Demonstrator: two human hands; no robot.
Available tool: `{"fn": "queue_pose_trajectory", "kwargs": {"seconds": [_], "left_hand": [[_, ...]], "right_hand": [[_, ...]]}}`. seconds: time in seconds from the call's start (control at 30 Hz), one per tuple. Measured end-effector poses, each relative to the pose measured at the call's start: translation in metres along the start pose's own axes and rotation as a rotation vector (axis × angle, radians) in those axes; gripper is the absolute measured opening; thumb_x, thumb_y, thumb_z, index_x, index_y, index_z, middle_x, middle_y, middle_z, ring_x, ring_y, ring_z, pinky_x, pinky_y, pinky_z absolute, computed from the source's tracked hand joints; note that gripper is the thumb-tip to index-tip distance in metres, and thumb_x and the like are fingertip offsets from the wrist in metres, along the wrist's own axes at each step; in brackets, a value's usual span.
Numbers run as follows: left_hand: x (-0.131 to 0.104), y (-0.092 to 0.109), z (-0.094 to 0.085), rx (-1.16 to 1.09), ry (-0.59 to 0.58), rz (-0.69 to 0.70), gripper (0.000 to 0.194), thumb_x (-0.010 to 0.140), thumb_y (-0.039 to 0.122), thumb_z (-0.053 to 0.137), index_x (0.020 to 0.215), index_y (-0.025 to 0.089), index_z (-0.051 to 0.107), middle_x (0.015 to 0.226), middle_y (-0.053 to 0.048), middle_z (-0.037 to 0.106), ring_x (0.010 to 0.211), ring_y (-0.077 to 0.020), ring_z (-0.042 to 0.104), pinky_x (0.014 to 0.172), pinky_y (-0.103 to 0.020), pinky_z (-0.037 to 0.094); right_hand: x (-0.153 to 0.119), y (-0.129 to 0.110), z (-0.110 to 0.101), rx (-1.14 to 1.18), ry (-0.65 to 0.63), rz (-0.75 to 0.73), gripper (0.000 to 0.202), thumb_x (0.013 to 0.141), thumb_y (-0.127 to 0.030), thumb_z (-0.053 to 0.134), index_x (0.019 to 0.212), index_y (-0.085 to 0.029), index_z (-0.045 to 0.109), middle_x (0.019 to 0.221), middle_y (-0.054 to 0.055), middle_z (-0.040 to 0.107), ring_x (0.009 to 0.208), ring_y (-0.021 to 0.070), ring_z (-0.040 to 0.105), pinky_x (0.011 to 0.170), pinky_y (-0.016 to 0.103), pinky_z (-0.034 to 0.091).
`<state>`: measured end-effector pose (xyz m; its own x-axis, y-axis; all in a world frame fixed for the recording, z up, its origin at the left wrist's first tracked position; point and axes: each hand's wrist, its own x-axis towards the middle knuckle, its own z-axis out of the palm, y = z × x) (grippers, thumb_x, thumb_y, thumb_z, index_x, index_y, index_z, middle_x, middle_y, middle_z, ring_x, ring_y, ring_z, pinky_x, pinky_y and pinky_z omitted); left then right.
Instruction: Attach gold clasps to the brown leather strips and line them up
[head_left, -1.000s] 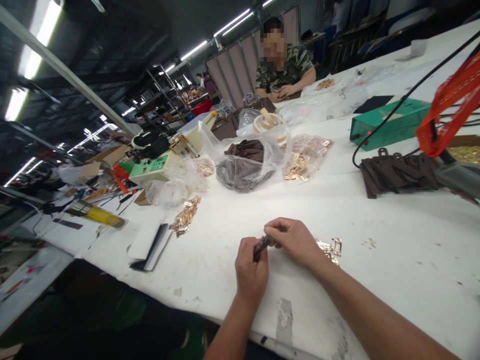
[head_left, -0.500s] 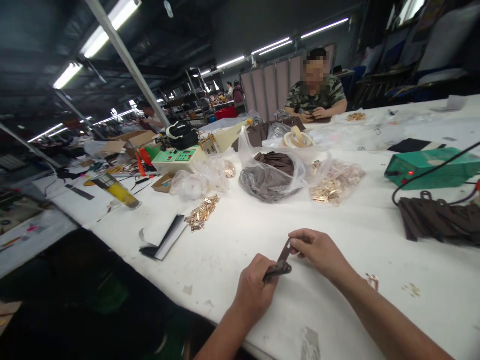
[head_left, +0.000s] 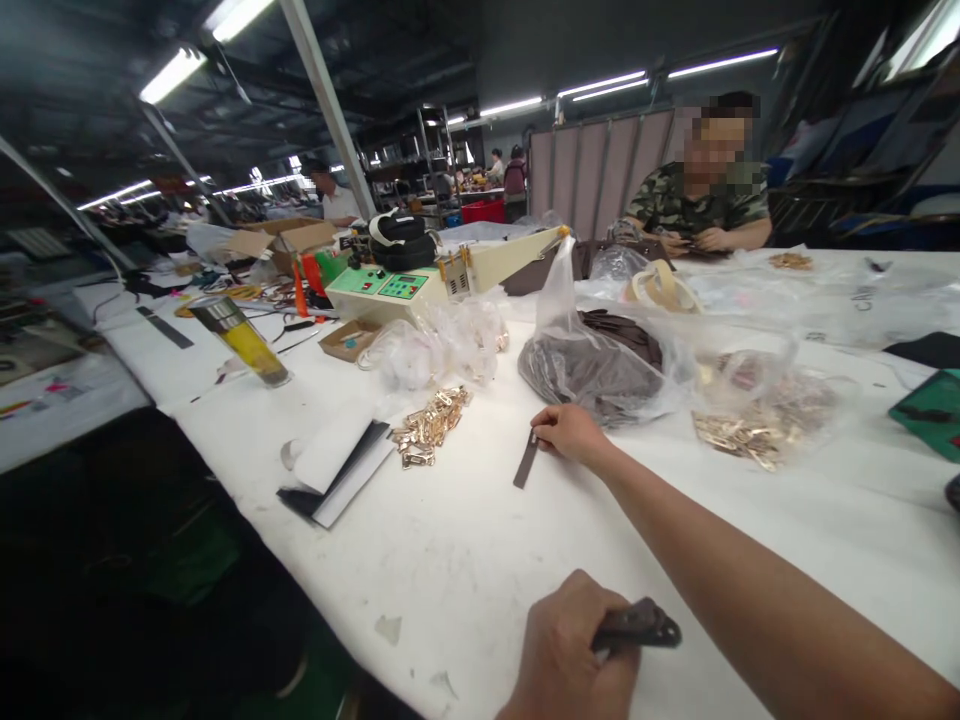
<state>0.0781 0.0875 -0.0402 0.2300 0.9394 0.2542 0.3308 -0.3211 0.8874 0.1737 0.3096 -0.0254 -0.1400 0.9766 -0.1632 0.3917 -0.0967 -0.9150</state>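
Note:
My left hand (head_left: pixel 577 645), low in the view near the table's front edge, is closed around a small stack of dark brown strips (head_left: pixel 637 626) whose rounded, holed end sticks out to the right. Farther out, my right hand (head_left: pixel 571 436) pinches the upper end of a single flat brown strip (head_left: pixel 526 462), which slants down to the left just over the white table. Left of that strip lies a loose pile of gold metal clasps (head_left: pixel 431 425). Beyond my right hand sits a clear plastic bag (head_left: pixel 559 285) full of brown strips (head_left: pixel 619 335).
A bag of gold pieces (head_left: pixel 750 435) lies at the right. Folded black and white sheets (head_left: pixel 337 475) and a yellow-filled clear cup (head_left: pixel 247 345) stand at left. Behind are a control-panel machine (head_left: pixel 390 290), a tape roll (head_left: pixel 664 288) and a co-worker (head_left: pixel 705 195) across the table.
My right hand has drawn one strip away from the stack and carried it forward, toward the bag and clasps. My left hand keeps the stack. The view has turned right to left-facing.

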Motion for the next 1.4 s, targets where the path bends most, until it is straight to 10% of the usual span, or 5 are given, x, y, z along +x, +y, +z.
{"fn": "queue_pose_trajectory", "kwargs": {"seconds": [0.5, 0.63, 0.8, 1.07, 1.4], "left_hand": [[0.003, 0.011, -0.014, -0.255, 0.023, -0.347, 0.002, 0.082, 0.021, 0.063, 0.081, 0.020, 0.062, 0.071, -0.001, 0.059, 0.064, -0.0162, 0.052, 0.058, -0.027, 0.041], [0.003, 0.007, -0.018, -0.459, 0.055, -0.371, 0.019, 0.092, 0.036, 0.057, 0.091, 0.018, 0.062, 0.076, -0.003, 0.057, 0.062, -0.0133, 0.048, 0.054, -0.024, 0.037], [0.007, 0.002, -0.018, -0.617, 0.046, -0.471, 0.035, 0.090, 0.049, 0.061, 0.085, 0.015, 0.062, 0.059, 0.002, 0.052, 0.046, -0.0073, 0.038, 0.044, -0.021, 0.027], [0.007, 0.016, 0.000, -0.515, 0.019, -0.560, 0.039, 0.083, 0.051, 0.068, 0.083, 0.013, 0.064, 0.048, 0.001, 0.056, 0.037, -0.0060, 0.036, 0.036, -0.018, 0.023], [0.006, 0.049, 0.042, -0.459, -0.027, -0.613, 0.039, 0.083, 0.052, 0.068, 0.086, 0.014, 0.062, 0.045, 0.002, 0.055, 0.036, -0.0089, 0.042, 0.034, -0.018, 0.026]], "right_hand": [[0.010, 0.006, 0.004, -0.198, 0.079, -0.029, 0.016, 0.076, -0.017, 0.068, 0.090, -0.013, 0.074, 0.058, 0.002, 0.068, 0.046, 0.0115, 0.057, 0.048, 0.021, 0.041], [-0.005, -0.004, -0.006, -0.180, 0.111, -0.061, 0.028, 0.075, -0.020, 0.071, 0.102, -0.012, 0.072, 0.072, 0.005, 0.072, 0.054, 0.0127, 0.063, 0.052, 0.022, 0.045], [-0.084, -0.002, -0.048, -0.103, 0.172, -0.092, 0.026, 0.085, -0.034, 0.064, 0.104, -0.018, 0.072, 0.087, 0.005, 0.074, 0.067, 0.0149, 0.069, 0.057, 0.022, 0.049], [-0.247, 0.077, -0.143, -0.001, 0.616, 0.115, 0.036, 0.081, -0.050, 0.066, 0.099, -0.019, 0.074, 0.081, 0.005, 0.073, 0.074, 0.0215, 0.067, 0.065, 0.031, 0.052], [-0.308, 0.109, -0.164, -0.571, 0.281, 0.094, 0.021, 0.085, -0.044, 0.061, 0.090, -0.029, 0.075, 0.092, 0.002, 0.070, 0.087, 0.0218, 0.064, 0.071, 0.032, 0.043]]}}
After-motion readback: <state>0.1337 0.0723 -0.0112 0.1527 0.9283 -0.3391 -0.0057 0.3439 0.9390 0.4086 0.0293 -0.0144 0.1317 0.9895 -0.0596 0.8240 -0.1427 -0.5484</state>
